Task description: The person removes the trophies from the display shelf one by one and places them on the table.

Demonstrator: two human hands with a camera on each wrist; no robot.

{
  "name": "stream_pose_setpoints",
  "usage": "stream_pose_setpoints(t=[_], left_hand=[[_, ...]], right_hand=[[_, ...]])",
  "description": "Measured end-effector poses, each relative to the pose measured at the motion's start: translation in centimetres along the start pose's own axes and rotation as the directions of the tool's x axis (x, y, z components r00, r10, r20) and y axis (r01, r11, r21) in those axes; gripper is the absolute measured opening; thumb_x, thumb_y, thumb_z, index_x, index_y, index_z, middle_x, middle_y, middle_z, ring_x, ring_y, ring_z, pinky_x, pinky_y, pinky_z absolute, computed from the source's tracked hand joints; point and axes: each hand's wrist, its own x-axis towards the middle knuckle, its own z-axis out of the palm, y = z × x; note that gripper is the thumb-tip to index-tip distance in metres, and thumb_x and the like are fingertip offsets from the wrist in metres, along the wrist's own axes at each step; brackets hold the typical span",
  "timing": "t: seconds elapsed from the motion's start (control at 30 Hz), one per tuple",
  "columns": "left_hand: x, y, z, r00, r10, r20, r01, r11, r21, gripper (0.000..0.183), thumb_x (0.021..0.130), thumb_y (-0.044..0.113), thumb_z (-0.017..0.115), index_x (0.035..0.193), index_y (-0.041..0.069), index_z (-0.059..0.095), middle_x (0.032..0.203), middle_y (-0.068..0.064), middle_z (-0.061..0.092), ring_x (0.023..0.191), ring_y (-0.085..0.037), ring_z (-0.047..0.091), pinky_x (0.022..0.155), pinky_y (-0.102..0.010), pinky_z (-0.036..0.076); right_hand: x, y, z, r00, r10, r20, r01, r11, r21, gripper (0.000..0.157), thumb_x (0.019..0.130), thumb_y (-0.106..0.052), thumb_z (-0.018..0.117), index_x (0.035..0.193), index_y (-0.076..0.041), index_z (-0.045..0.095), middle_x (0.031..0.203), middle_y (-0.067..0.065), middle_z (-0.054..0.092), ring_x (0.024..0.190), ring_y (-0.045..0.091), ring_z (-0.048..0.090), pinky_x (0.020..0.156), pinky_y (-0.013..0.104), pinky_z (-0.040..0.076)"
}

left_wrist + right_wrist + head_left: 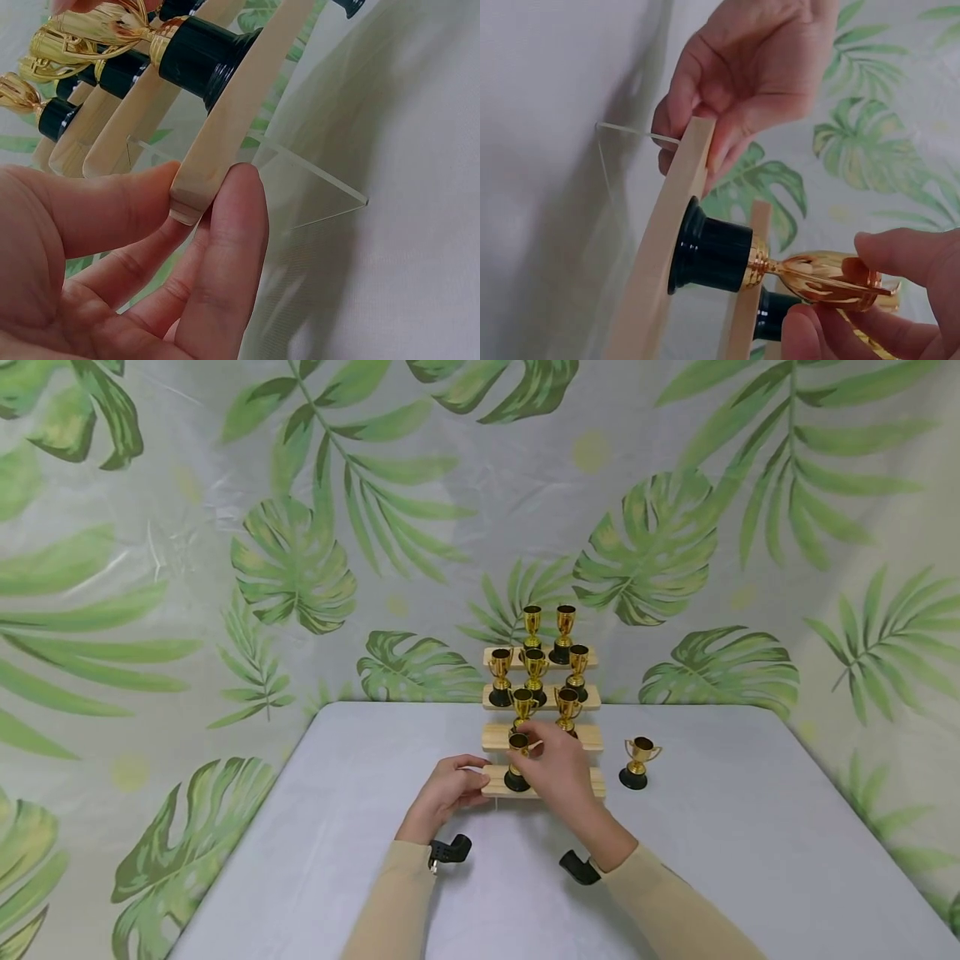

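My left hand (450,789) pinches the left end of the lowest wooden shelf board (225,127) of a stepped display stand, thumb on top and fingers beneath. On that board stands a small gold trophy cup (517,762) with a round black base (716,255), near the left end. My right hand (558,768) holds this cup by its gold bowl between thumb and fingers. In the right wrist view the base sits flat against the board. Behind it, more gold trophies (534,668) stand upright on the higher boards, some partly hidden by the right hand and the nearer cups.
One more trophy (637,764) stands alone on the white tabletop (712,860), right of the stand. Clear plastic supports (315,169) hold up the boards. A leaf-patterned cloth (420,527) hangs behind the table.
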Motion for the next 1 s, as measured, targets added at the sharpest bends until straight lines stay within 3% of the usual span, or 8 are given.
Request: stream_pose_setpoints(t=[0.27, 0.67, 1.0], left_hand=[[0.0, 0.2, -0.1, 1.0, -0.011, 0.007, 0.011, 1.0, 0.002, 0.037, 0.089, -0.001, 0.067, 0.125, -0.006, 0.062, 0.101, -0.017, 0.07, 0.078, -0.021, 0.07, 0.075, -0.039, 0.062], [0.0, 0.2, -0.1, 1.0, -0.009, 0.02, 0.009, 1.0, -0.001, 0.04, 0.09, -0.001, 0.067, 0.129, -0.009, 0.059, 0.103, -0.02, 0.069, 0.08, -0.022, 0.07, 0.074, -0.038, 0.062], [0.1, 0.0, 0.1, 1.0, -0.018, 0.0, 0.018, 1.0, -0.009, 0.039, 0.088, -0.002, 0.069, 0.126, -0.007, 0.061, 0.1, -0.018, 0.068, 0.077, -0.021, 0.07, 0.07, -0.035, 0.062]], right_hand=[[0.5, -0.3, 0.2, 0.999, -0.032, 0.012, 0.033, 0.996, -0.084, 0.03, 0.081, -0.022, 0.084, 0.108, -0.015, 0.073, 0.092, -0.004, 0.068, 0.074, 0.012, 0.06, 0.064, 0.032, 0.052], [0.4, -0.4, -0.7, 0.997, -0.069, 0.04, 0.071, 0.995, -0.073, 0.032, 0.08, -0.016, 0.086, 0.11, -0.012, 0.073, 0.095, -0.004, 0.068, 0.076, 0.013, 0.061, 0.067, 0.032, 0.053], [-0.4, -0.8, -2.7, 0.994, -0.082, 0.075, 0.087, 0.994, -0.068, 0.031, 0.082, -0.015, 0.083, 0.111, -0.012, 0.072, 0.099, -0.002, 0.069, 0.08, 0.015, 0.065, 0.069, 0.033, 0.056]])
